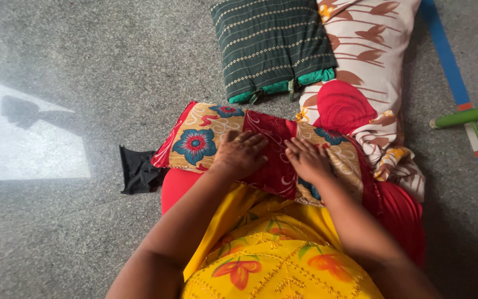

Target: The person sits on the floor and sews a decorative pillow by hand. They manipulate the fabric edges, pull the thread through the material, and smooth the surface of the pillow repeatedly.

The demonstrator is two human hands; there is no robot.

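A pillow in a red and tan floral cover (206,138) lies across my lap on a red cushion (175,185). My left hand (242,152) rests palm down on the middle of the pillow, fingers spread flat. My right hand (307,159) lies flat beside it on the same cover, fingers together and pointing away. Neither hand grips anything. My yellow embroidered garment (272,254) fills the bottom of the view.
A dark green striped pillow (272,44) lies on the grey stone floor ahead, overlapping a cream and red floral pillow (369,83). A black cloth (138,170) sits left of the cushion. A green pole (466,115) and a blue floor stripe (449,61) are at right.
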